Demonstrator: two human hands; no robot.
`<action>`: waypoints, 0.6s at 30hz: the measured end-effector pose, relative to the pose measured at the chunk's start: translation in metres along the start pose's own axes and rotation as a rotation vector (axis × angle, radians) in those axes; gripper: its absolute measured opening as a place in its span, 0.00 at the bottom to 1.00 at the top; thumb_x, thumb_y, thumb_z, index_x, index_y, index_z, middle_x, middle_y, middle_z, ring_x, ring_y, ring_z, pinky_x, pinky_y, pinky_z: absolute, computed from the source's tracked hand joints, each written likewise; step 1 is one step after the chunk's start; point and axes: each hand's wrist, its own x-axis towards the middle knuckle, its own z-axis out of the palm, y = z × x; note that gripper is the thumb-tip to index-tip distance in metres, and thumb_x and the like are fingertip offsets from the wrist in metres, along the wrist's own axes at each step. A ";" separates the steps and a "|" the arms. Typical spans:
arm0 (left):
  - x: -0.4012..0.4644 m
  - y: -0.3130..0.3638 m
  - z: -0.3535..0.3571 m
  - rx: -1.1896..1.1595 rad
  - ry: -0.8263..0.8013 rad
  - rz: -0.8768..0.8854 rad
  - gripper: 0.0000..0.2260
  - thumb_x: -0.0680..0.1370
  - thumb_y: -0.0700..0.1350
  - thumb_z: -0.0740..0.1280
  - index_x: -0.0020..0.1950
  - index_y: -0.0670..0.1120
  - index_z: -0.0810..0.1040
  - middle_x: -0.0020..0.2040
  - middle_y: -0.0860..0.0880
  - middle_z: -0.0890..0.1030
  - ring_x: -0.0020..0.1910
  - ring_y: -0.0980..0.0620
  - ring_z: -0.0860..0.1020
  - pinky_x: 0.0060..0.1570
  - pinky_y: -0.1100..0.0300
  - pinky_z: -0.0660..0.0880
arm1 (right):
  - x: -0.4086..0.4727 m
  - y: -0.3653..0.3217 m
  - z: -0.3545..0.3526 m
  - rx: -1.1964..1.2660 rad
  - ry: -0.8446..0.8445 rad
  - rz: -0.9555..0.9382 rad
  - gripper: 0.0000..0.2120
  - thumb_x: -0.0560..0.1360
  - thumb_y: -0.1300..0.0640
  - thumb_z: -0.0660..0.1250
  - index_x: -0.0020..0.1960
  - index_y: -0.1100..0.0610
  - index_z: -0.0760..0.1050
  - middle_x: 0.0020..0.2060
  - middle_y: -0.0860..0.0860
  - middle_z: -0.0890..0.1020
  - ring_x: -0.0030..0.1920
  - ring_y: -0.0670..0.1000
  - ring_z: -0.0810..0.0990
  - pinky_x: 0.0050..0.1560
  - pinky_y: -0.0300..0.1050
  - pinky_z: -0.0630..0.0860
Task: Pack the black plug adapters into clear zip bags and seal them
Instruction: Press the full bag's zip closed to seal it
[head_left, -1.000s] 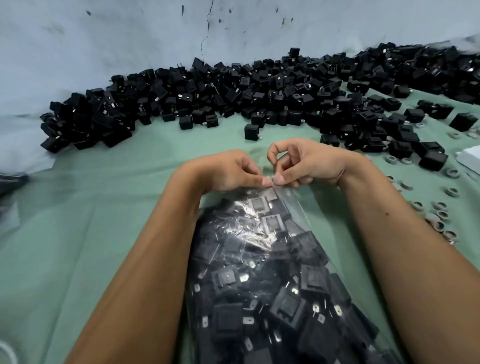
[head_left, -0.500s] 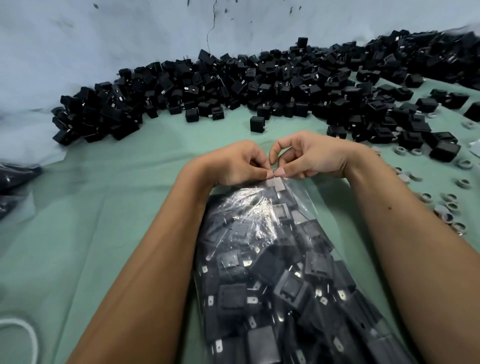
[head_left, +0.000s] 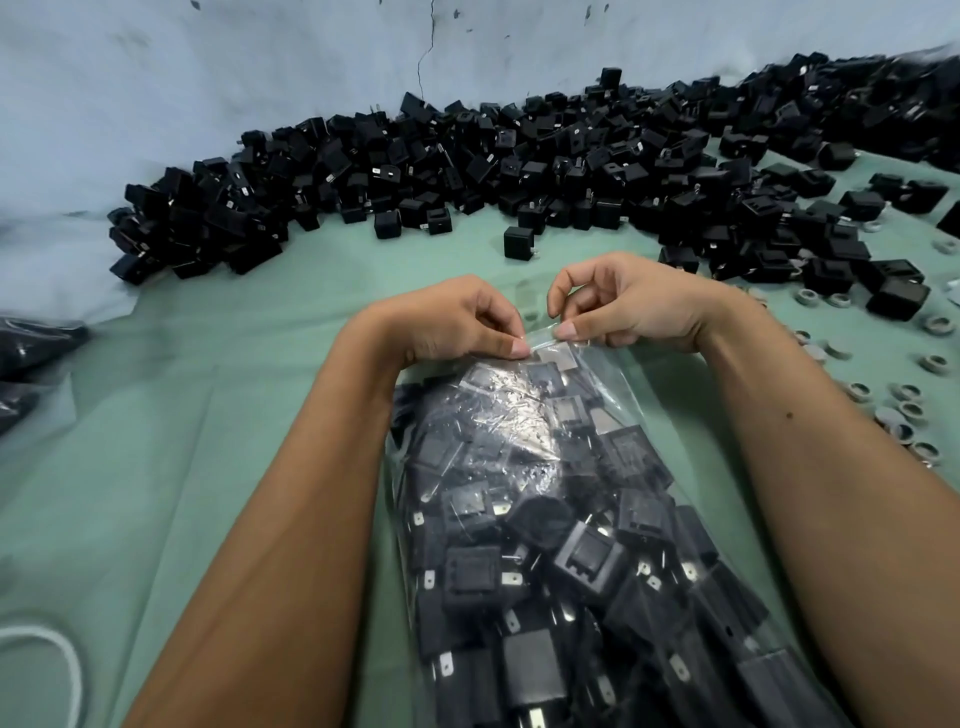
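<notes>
A big clear zip bag lies on the green cloth, between the person's 2 arms. It is stuffed full of black plug adapters with little silver prongs. The bag's top edge points away from the person, toward the wall.

The left hand has its fingers curled, and its thumb and finger pinch the top edge of the bag. The right hand does the same just beside it, pinching the same edge with thumb and finger. The 2 thumbs are close together but not touching, with a short bit of the plastic strip between them. It is too hard to tell if the strip is pressed closed.

Past the hands, a long pile of loose adapters runs along the pale wall. 1 lone adapter sits apart from the pile, near the hands. Small grey rings are scattered on the cloth to the right. A white cord curls at the bottom left. A dark bag lies at the left edge.
</notes>
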 end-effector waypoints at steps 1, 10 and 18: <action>0.000 -0.002 0.000 -0.027 -0.002 0.001 0.03 0.78 0.41 0.73 0.46 0.43 0.86 0.39 0.49 0.85 0.38 0.56 0.81 0.42 0.66 0.76 | 0.000 -0.001 0.001 -0.009 -0.005 -0.001 0.14 0.70 0.57 0.77 0.53 0.58 0.80 0.37 0.56 0.81 0.26 0.45 0.72 0.24 0.33 0.66; 0.009 0.000 0.007 -0.104 0.081 -0.015 0.02 0.77 0.38 0.74 0.45 0.43 0.86 0.35 0.50 0.85 0.34 0.59 0.81 0.36 0.69 0.76 | 0.007 0.002 0.008 -0.026 0.027 -0.018 0.14 0.65 0.54 0.81 0.48 0.55 0.83 0.32 0.55 0.83 0.26 0.47 0.74 0.25 0.36 0.67; 0.012 0.004 0.012 0.021 0.086 0.013 0.06 0.79 0.42 0.73 0.42 0.45 0.86 0.34 0.51 0.82 0.32 0.56 0.77 0.37 0.64 0.73 | 0.004 0.004 -0.002 0.049 0.046 0.002 0.12 0.67 0.55 0.80 0.47 0.58 0.82 0.34 0.55 0.84 0.28 0.47 0.76 0.28 0.35 0.72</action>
